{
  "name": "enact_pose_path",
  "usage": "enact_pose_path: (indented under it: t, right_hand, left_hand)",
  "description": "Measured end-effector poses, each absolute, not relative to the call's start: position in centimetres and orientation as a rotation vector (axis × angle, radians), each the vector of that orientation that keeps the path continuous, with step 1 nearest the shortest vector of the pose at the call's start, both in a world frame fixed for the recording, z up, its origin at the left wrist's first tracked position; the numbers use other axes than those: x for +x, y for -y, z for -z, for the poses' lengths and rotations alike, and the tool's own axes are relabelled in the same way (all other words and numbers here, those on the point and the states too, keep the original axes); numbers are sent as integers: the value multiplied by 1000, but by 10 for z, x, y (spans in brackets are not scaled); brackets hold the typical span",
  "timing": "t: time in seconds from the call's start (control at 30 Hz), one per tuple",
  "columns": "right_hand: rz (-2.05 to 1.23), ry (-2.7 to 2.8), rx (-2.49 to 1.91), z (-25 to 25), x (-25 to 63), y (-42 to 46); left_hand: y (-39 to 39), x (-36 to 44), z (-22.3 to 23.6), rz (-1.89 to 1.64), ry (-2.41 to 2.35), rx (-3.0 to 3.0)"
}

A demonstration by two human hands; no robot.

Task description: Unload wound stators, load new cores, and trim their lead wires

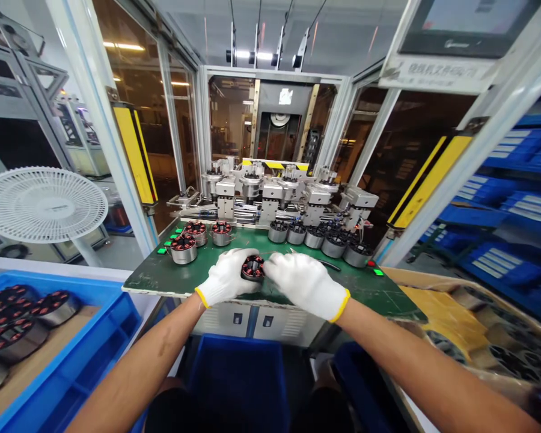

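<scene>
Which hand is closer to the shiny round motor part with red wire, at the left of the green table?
Left. The left hand is just right of and nearer the wound stator; the right hand is farther away, past the held stator.

- A green workbench top (162,279) is placed at the center of the frame, below the machine.
- Three copper-wound metal rings (183,250) are stood upright on its left side.
- A row of darker metal rings (334,245) is lined up along its right side.
- A short black strip (329,265) is laid near that row.
- A blue tray (74,355) is placed at the lower left, with more wound rings (13,328) laid on a wooden board (49,355).
- A cardboard box (433,288) is set at the lower right.
</scene>
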State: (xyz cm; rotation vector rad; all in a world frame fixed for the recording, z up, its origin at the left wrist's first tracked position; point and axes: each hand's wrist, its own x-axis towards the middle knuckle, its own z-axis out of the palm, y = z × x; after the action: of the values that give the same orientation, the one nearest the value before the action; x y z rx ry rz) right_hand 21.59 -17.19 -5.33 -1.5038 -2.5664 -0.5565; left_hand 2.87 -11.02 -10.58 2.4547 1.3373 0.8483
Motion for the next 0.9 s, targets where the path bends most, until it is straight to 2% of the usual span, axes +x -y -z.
enact_pose_path:
  t: [0.07, 0.23, 0.37, 0.43, 0.47, 0.57, 0.63, 0.67, 0.73, 0.83, 0.9]
  right_hand:
    - [528, 2717, -1400, 50, 210, 169]
    - [-575, 2093, -1660, 73, 198, 150]
    - [-844, 1962, -1558, 106, 192, 173]
    - [-717, 2023, -1440, 115, 189, 193]
    - [-536, 2085, -1426, 117, 187, 200]
    - [152, 2150, -1675, 111, 182, 205]
    - [283, 2067, -1884, 105, 180, 199]
    - [179, 2031, -1898, 103, 180, 196]
    - [-345, 1923, -1720, 105, 181, 191]
    - [-1383, 1424, -1101, 120, 178, 191]
    - [-1761, 1050, -714, 137, 172, 193]
  left_hand:
    - [109, 29, 107, -845, -1349, 2456]
    - [111, 29, 104, -831, -1340, 2437]
    - [113, 28, 102, -842, -1369, 2404]
    - [113, 28, 102, -838, -1344, 2405]
    - [112, 27, 101, -836, -1325, 2407]
    - [109, 25, 100, -799, -1275, 2400]
    - [107, 22, 97, -746, -1256, 2374]
    - [105, 20, 95, -718, -1234, 2359]
    - [102, 17, 93, -673, -1142, 2334]
    - [97, 15, 92, -650, -976, 2291]
    - [95, 14, 93, -661, -910, 2262]
